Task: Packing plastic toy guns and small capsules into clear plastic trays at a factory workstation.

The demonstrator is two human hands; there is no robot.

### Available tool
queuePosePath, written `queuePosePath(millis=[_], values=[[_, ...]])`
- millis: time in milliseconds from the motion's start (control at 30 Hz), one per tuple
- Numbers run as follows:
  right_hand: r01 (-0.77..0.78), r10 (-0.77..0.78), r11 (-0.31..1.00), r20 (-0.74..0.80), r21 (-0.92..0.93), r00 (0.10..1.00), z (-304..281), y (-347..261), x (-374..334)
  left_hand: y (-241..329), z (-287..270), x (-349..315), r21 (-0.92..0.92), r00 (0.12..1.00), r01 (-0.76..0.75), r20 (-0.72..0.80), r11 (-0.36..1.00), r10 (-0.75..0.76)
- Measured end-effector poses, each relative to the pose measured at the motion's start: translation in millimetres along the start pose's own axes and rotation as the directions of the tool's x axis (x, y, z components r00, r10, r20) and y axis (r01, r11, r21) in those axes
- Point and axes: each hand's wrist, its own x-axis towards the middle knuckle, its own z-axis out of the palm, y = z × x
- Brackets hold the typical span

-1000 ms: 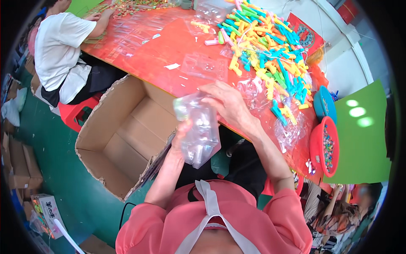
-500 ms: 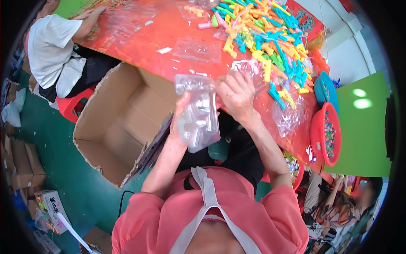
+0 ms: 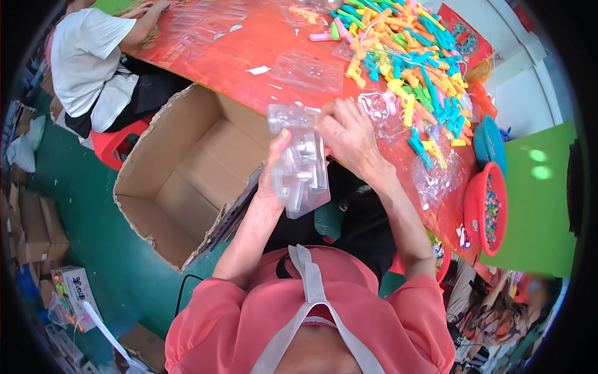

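A stack of clear plastic blister trays (image 3: 303,163) is held over the table's near edge, in front of my body. My left hand (image 3: 274,167) grips the stack along its left side, thumb on top. At its upper right, my right hand (image 3: 349,132) is closed with bent fingers by the rim; whether it pinches a sheet there is hidden. Beyond my hands, a flat clear blister tray (image 3: 308,71) lies on the red table (image 3: 233,65). Crumpled clear plastic (image 3: 437,177) rests to the right of my right arm.
A large open cardboard box (image 3: 168,193) stands left of me. Colourful plastic toy pieces (image 3: 411,62) are heaped at the far right. A teal basin (image 3: 491,138) and a red basin (image 3: 474,209) stand at the right edge. One co-worker (image 3: 93,62) sits at left, another (image 3: 498,311) at lower right.
The scene has shifted slightly right in view. My hands stay on the blister stack, which is tilted a little differently; the right hand's fingers have curled more at its rim.
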Motion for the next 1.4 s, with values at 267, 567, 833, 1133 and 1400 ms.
queuePosePath(millis=[267,567,833,1133,1400], values=[[0.159,-0.173,0.966,0.054,0.202,0.983,-33.5,-26.7,-3.6,10.0,-36.9,2.8,0.022,0.980,-0.161,-0.113,0.987,0.162],[-0.554,0.656,0.617,0.024,0.559,0.754,15.9,78.5,24.0,109.6,-110.1,-26.8,-0.072,0.869,-0.487,-0.143,0.871,0.474],[-0.560,0.841,-0.060,0.344,0.826,0.418,147.6,178.4,114.3,69.5,-103.1,-22.5,-0.208,0.941,-0.336,-0.102,0.919,0.321],[-0.317,0.353,0.770,0.044,0.555,0.935,82.1,71.7,98.8,54.5,-66.2,-2.5,-0.108,0.962,-0.246,0.092,0.963,0.256],[-0.159,0.192,0.966,-0.151,0.204,0.970,44.5,10.2,40.8,30.0,-9.7,16.8,-0.054,0.977,-0.167,0.124,0.984,0.173]])
